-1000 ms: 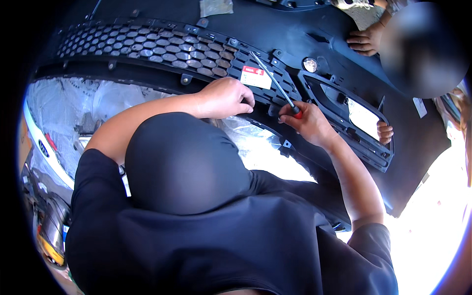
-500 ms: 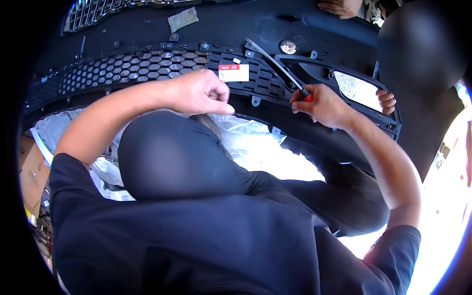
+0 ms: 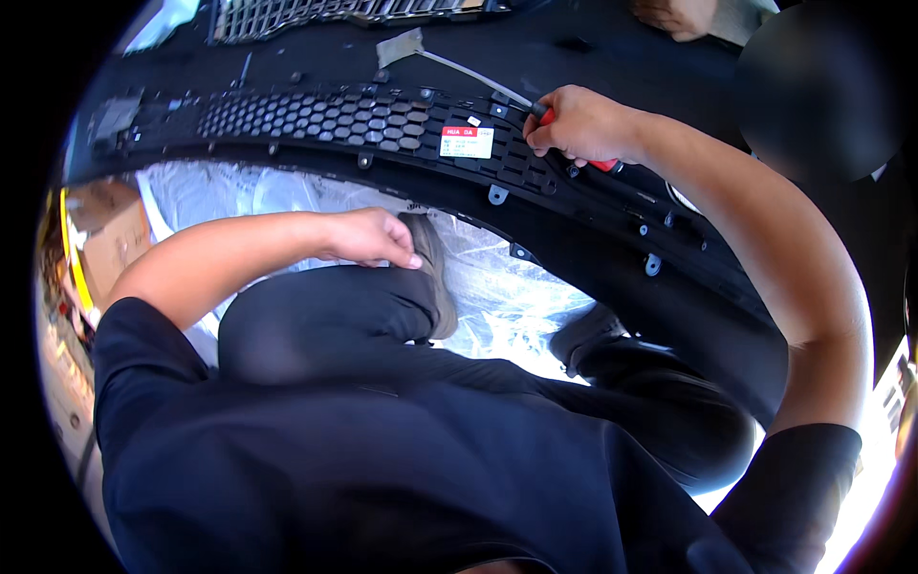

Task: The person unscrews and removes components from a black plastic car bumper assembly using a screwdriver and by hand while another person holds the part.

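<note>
My right hand [image 3: 598,126] is closed around the red and black handle of a screwdriver [image 3: 473,74]. Its long shaft points up and left over a black car bumper [image 3: 535,48], and the tip appears to reach a small translucent bag [image 3: 400,45]. Below the shaft runs a black honeycomb grille [image 3: 311,122] bearing a red and white label [image 3: 467,143]. My left hand [image 3: 368,237] hovers above my bent leg, beside my shoe, with thumb and forefinger pinched together. Whatever lies in that pinch, if anything, is too small to make out.
A chrome-barred grille [image 3: 335,17] lies on the far side. Another person's hand [image 3: 677,14] rests at the top right. Clear plastic sheeting [image 3: 497,277] covers the ground below the bumper. A cardboard box [image 3: 110,230] stands at the left.
My right hand has moved up and left with the screwdriver, its tip now near the small bag. My left hand has dropped away from the grille toward my leg. The view has shifted.
</note>
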A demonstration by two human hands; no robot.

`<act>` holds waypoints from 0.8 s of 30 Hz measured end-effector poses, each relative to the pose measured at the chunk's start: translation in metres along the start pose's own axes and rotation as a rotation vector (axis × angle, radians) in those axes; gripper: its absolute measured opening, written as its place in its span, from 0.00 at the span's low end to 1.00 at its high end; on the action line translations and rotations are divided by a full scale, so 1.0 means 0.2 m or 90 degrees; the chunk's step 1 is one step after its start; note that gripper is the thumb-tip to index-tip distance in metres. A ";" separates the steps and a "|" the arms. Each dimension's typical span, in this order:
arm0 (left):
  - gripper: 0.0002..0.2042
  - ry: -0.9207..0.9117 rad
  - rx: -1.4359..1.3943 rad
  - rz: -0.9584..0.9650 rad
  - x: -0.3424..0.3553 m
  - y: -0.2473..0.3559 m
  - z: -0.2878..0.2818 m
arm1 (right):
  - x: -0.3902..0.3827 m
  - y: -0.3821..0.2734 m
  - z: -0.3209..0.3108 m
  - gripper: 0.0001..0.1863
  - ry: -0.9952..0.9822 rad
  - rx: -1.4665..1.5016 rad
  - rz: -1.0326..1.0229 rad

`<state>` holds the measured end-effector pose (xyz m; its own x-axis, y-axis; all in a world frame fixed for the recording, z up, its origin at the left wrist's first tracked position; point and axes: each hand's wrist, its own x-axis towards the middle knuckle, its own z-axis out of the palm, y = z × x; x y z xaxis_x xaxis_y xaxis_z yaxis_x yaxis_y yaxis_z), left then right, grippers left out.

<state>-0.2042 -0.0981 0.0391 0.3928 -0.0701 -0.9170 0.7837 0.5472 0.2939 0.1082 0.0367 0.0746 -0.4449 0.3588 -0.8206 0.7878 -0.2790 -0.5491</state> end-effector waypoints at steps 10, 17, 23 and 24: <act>0.31 -0.096 -1.217 0.774 1.11 -0.27 0.66 | 0.22 -0.29 -0.09 0.17 -0.098 -0.156 -0.060; 0.61 0.273 -1.231 0.839 0.98 0.39 0.72 | 0.18 -0.06 0.12 0.16 -0.208 -0.029 -0.022; 0.63 0.335 -1.197 1.019 0.98 0.47 0.79 | 0.15 0.10 0.19 0.15 -0.137 0.019 0.058; 0.62 0.342 -1.186 1.067 0.94 0.48 0.77 | 0.12 0.07 0.19 0.16 -0.138 0.024 0.033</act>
<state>0.0185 -0.1868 -0.0635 -0.3614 0.8573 -0.3665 -0.9136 -0.2472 0.3228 0.0921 0.0080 0.0419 -0.4884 0.1448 -0.8605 0.7971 -0.3273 -0.5074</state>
